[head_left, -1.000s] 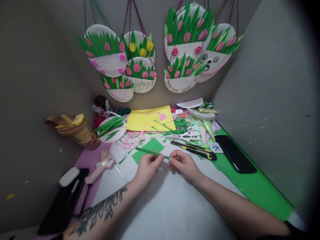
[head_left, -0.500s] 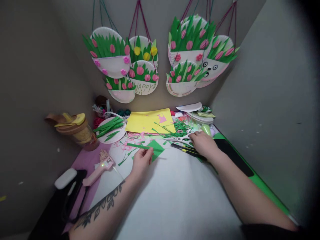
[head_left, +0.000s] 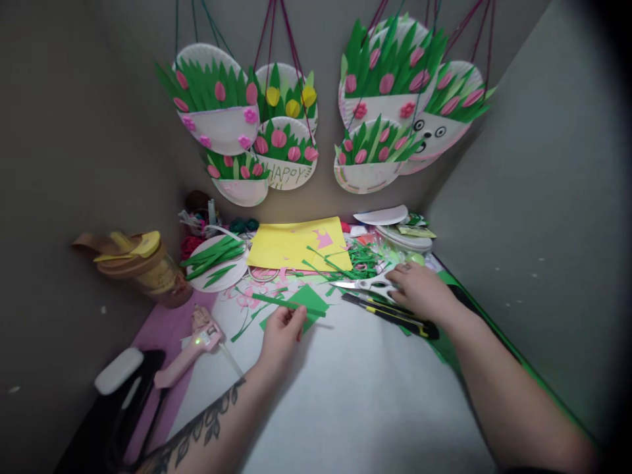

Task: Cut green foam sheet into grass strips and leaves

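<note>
My left hand (head_left: 281, 329) pinches a narrow green paper strip (head_left: 279, 302) just above a green paper sheet (head_left: 306, 301) on the white tabletop. My right hand (head_left: 419, 289) rests over the handles of the white scissors (head_left: 360, 284), fingers curled on them; the blades point left. A black and yellow utility knife (head_left: 395, 314) lies just in front of that hand.
A yellow paper sheet (head_left: 293, 242) and a paper plate of green leaf cut-outs (head_left: 217, 260) lie at the back. A pink glue gun (head_left: 190, 342) is at the left beside a jar (head_left: 143, 266). Decorated paper plates (head_left: 217, 112) hang on the wall. Green scraps (head_left: 363, 253) are piled behind the scissors.
My right hand let go of the strip and moved right onto the scissors. My left hand kept the strip and drew it slightly left.
</note>
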A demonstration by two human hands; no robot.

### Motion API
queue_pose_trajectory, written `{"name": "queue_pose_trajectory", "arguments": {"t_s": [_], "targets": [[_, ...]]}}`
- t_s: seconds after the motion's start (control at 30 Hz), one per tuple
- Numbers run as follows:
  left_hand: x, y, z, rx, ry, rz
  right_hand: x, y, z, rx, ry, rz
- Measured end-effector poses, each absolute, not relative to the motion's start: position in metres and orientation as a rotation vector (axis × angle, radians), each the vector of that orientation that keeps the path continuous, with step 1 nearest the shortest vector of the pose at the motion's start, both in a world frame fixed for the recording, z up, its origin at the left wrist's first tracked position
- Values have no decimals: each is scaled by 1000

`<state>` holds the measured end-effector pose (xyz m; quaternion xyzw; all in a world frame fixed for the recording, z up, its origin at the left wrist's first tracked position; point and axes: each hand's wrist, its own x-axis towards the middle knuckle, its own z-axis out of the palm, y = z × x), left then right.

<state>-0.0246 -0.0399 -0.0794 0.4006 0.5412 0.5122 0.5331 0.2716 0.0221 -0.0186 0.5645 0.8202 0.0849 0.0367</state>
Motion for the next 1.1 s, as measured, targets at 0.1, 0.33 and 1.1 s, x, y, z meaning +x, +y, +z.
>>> {"name": "queue_pose_trajectory", "arguments": {"t_s": [0.1,0.33,1.1], "targets": [[-23,-40,-67,748,1177,1279,276,18,-7,1868,2593,225],[-17,-15,-10,295,1086,1339,236,2,-11,1931,2748,-1074],[-35,4,2,798,1152,1518,177,-31,-43,1319,2555,-2034]]}}
